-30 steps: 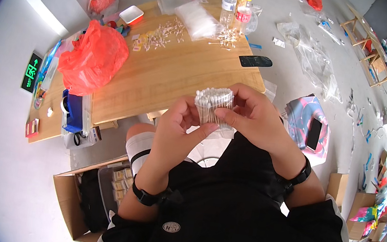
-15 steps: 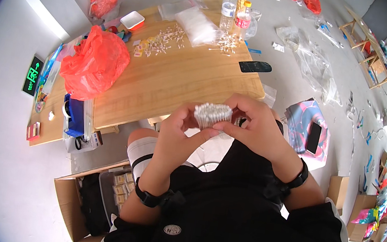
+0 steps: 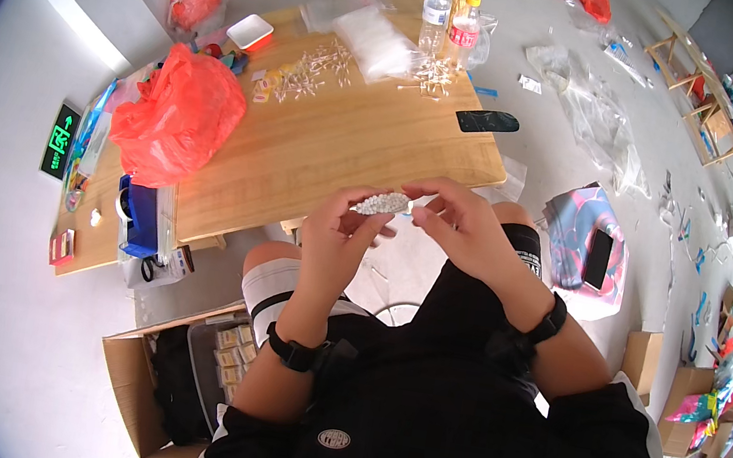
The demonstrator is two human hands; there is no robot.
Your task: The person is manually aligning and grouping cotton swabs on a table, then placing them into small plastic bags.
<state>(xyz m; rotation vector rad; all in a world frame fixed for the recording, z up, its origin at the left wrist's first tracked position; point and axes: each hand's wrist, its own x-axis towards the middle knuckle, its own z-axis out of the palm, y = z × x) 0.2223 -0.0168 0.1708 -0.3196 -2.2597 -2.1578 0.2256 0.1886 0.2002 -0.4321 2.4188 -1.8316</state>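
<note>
My left hand (image 3: 339,236) holds a bundle of white cotton swabs (image 3: 382,202) by its lower side, tips facing the camera. My right hand (image 3: 458,222) is at the bundle's right end, fingers pinched against it. Both hands hover over my lap, just in front of the near edge of the wooden table (image 3: 330,157). More loose swabs (image 3: 310,69) lie scattered on the far part of the table.
A red plastic bag (image 3: 177,114), a clear bag of swabs (image 3: 374,41), two bottles (image 3: 447,21) and a black phone (image 3: 487,121) sit on the table. An open cardboard box (image 3: 173,385) stands on the floor at my left. A patterned bag (image 3: 586,252) lies to the right.
The swab bundle has turned flatter and dropped lower and rightward toward the table's edge. My right hand moved from covering it to pinching its right end.
</note>
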